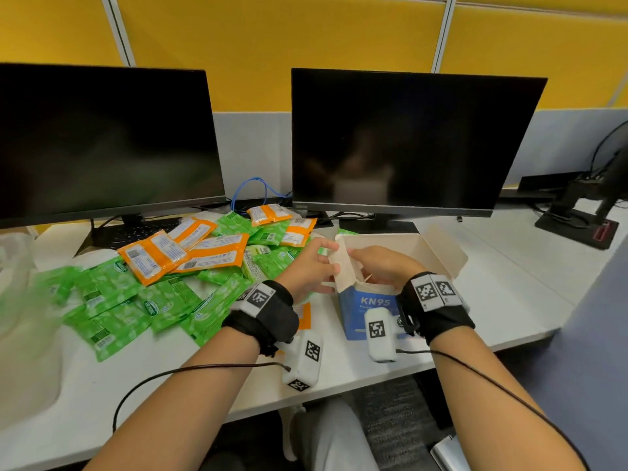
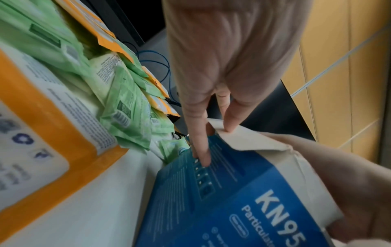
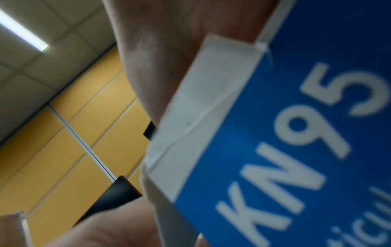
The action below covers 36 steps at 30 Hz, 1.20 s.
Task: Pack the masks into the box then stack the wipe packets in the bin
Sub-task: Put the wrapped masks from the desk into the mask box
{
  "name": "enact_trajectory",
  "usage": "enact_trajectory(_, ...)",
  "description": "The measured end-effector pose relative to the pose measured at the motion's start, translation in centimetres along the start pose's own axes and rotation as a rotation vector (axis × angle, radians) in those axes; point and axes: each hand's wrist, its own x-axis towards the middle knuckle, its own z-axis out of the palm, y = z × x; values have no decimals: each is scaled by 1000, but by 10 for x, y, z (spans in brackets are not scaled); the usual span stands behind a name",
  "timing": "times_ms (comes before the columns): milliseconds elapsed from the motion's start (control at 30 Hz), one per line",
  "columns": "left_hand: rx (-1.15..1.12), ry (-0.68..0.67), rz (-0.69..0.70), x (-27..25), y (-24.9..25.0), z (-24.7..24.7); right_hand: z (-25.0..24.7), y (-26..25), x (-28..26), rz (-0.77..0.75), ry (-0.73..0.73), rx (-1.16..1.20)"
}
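A blue KN95 box (image 1: 373, 302) (image 2: 243, 192) (image 3: 296, 133) stands open on the white desk, its lid (image 1: 441, 256) tipped back. My left hand (image 1: 323, 263) (image 2: 222, 66) pinches the box's left side flap (image 1: 344, 266) (image 2: 243, 140), with one finger lying along the blue side. My right hand (image 1: 384, 266) (image 2: 349, 183) (image 3: 165, 50) grips the box's top front edge, fingers over the opening. No mask shows; the inside is hidden. Green wipe packets (image 1: 112, 300) (image 2: 127, 100) and orange wipe packets (image 1: 159, 256) (image 2: 52, 133) lie piled to the left of the box.
Two dark monitors (image 1: 407, 141) stand behind the pile and the box, with a keyboard (image 1: 136, 232) and a blue cable (image 1: 251, 188). A translucent container (image 1: 17, 300) sits at the far left. The desk edge (image 1: 339, 385) runs just before my wrists.
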Motion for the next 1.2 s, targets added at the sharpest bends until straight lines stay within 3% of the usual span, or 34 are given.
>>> enact_trajectory(167,-11,-25,-29,-2,0,5,1,0,0,34,-36,0)
enact_trajectory(300,149,-11,51,-4,-1,-1,-3,-1,7,0,81,5)
enact_trajectory(433,594,119,81,0,-13,-34,-8,-16,4,-343,449,-200)
enact_trajectory(533,830,81,-82,-3,-31,-67,-1,-41,-16,-586,599,-64)
enact_trajectory(600,979,-5,-171,-8,-45,-87,14,-60,-27,-706,551,-19)
enact_trajectory(700,1131,-36,-180,-13,-63,-109,52,-77,-28,-800,301,-47)
enact_trajectory(767,1116,30,-184,-17,-68,-125,78,-77,-19,-713,41,-165)
enact_trajectory(867,1151,120,-214,-24,-78,-149,109,-66,-6,-399,-322,-318)
enact_trajectory(1033,1180,208,-255,-26,-99,-163,125,-47,14,-346,-325,-647)
enact_trajectory(1200,1071,271,-252,-24,-103,-165,132,-48,31,-309,-305,-621)
